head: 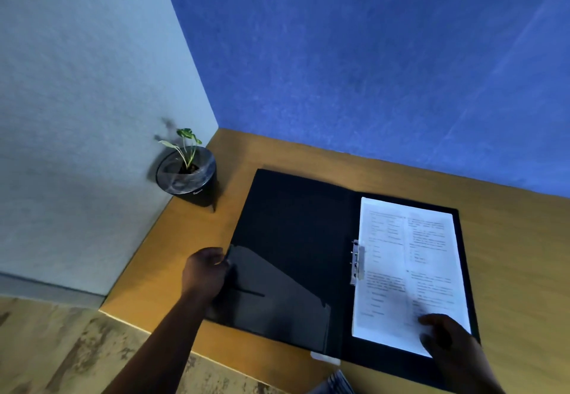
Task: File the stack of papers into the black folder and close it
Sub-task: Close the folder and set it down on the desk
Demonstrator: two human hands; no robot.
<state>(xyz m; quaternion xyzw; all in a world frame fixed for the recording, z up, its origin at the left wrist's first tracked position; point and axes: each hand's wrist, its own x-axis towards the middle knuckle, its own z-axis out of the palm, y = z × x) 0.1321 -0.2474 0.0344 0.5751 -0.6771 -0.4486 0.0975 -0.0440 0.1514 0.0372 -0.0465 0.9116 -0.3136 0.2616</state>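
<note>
Open folder with papers seated, one hand at each side.

A flat black card folder (296, 239) lies open on the orange-brown wooden desk (509, 254); one stack of white printed papers (410, 267) sits on its right half, against one metal clip (356, 262) at the spine; the left hand (205, 271) pinches the left cover's outer edge, fingers curled closed on it; the right hand (447, 338) rests loosely spread on the papers' lower corner, gripping nothing; one small green plant in a round black pot (186, 174) stands in the wall corner, apart from the folder.
</note>
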